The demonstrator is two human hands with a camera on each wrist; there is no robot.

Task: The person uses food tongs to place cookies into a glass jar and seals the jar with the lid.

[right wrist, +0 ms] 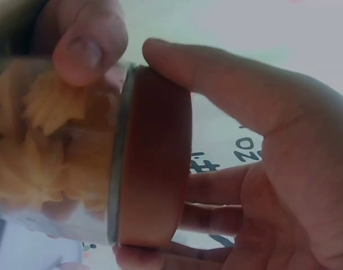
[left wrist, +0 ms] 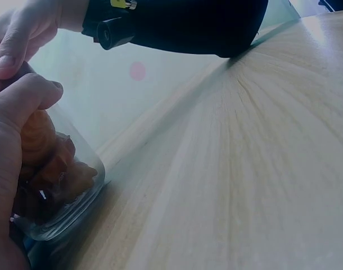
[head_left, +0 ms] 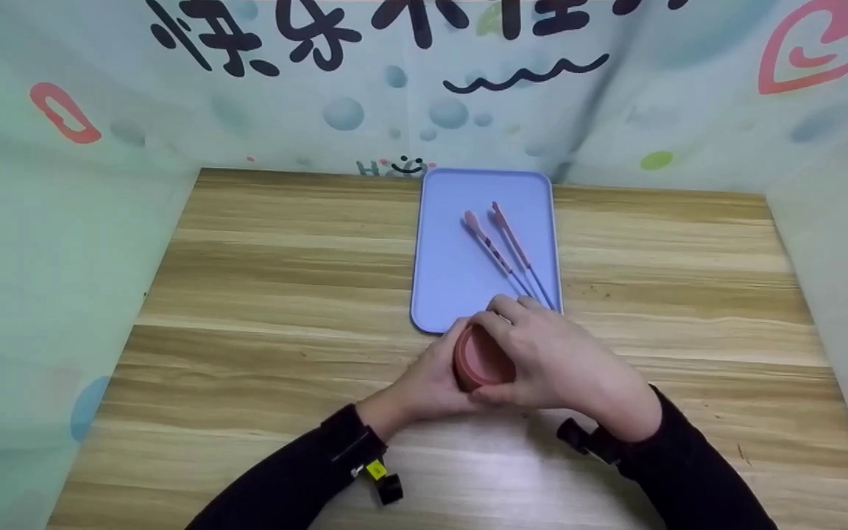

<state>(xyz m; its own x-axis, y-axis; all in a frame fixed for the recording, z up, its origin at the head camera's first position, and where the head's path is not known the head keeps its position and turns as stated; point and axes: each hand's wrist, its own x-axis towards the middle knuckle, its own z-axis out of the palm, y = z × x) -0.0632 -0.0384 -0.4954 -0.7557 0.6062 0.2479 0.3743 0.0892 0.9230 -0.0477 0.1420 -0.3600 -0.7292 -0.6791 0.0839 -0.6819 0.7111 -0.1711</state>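
Note:
A clear jar (left wrist: pixel 64 216) of piped cookies (right wrist: pixel 42 152) stands on the table, capped by a reddish-brown lid (head_left: pixel 484 359). My left hand (head_left: pixel 435 379) grips the jar's side, its thumb (right wrist: pixel 87 53) on the clear wall in the right wrist view. From above, my right hand (head_left: pixel 556 353) holds the lid by its rim, thumb on one side and fingers on the other. In the right wrist view the lid sits against the jar's neck. The jar's body is hidden under the lid and hands in the head view.
Behind the hands lies a lavender tray (head_left: pixel 442 287). On it rest two slim pink-handled utensils, one spotted (head_left: pixel 489 244) and one plain (head_left: pixel 514 239); my right hand hides their lower ends. A printed curtain (head_left: pixel 284 118) hangs along the wood-grain table's (head_left: pixel 262 294) back edge.

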